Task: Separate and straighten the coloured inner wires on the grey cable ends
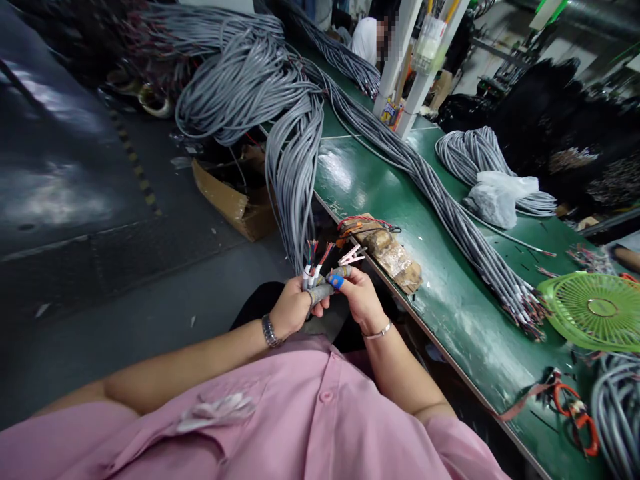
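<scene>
My left hand (294, 308) is closed around a few grey cables (306, 283). Their ends stand upright above my fist, with white bands and fanned-out coloured wires (313, 250). Close beside it, my right hand (361, 298) has its thumb and index finger pressed together near the cables; what lies between them is too small to make out. Blue tape wraps the right thumb, and greyish wrapping covers other fingers. Just beyond the right hand, a pale pink clip (353, 255) sits at the table edge, beside a taped cardboard piece (393, 253).
Grey cable bundles (245, 87) hang over the green table's (350, 173) left edge, above a cardboard box (225, 200). Another long bundle (440, 207) crosses the table toward a green fan (600, 307). Orange-handled scissors (575, 413) lie at the right. A person (365, 40) is at the back.
</scene>
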A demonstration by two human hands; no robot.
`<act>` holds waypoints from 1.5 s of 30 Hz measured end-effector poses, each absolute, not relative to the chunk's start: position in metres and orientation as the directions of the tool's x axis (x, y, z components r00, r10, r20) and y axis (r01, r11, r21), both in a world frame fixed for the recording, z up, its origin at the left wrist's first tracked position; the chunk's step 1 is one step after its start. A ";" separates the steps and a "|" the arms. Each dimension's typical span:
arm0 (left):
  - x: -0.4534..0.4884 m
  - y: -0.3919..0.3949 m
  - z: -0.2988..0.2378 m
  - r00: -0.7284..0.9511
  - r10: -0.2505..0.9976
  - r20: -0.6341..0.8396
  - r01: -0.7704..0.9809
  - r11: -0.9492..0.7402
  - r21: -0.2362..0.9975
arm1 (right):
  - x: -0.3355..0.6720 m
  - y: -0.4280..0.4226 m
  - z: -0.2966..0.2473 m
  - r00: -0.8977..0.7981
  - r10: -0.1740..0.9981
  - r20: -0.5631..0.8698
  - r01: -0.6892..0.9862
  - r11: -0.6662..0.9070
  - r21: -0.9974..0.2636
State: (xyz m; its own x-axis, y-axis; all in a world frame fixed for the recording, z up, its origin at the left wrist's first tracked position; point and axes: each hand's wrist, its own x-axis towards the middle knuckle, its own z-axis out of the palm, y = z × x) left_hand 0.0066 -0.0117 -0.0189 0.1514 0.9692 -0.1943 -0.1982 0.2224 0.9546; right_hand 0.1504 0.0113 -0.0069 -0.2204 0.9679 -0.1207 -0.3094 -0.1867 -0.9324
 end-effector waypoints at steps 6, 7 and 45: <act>0.002 -0.012 -0.016 0.251 0.931 -0.263 -0.084 0.292 0.953 | 0.152 0.010 -0.001 -0.276 0.951 -0.138 -0.201 -0.198 -0.959; 0.001 -0.012 -0.015 0.243 0.932 -0.267 -0.093 0.297 0.950 | 0.152 0.010 -0.002 -0.261 0.956 -0.136 -0.196 -0.191 -0.962; 0.013 0.008 0.004 0.243 0.910 -0.337 -0.310 0.402 0.861 | 0.146 0.040 -0.018 -0.066 0.990 -0.126 -0.665 -0.138 -0.734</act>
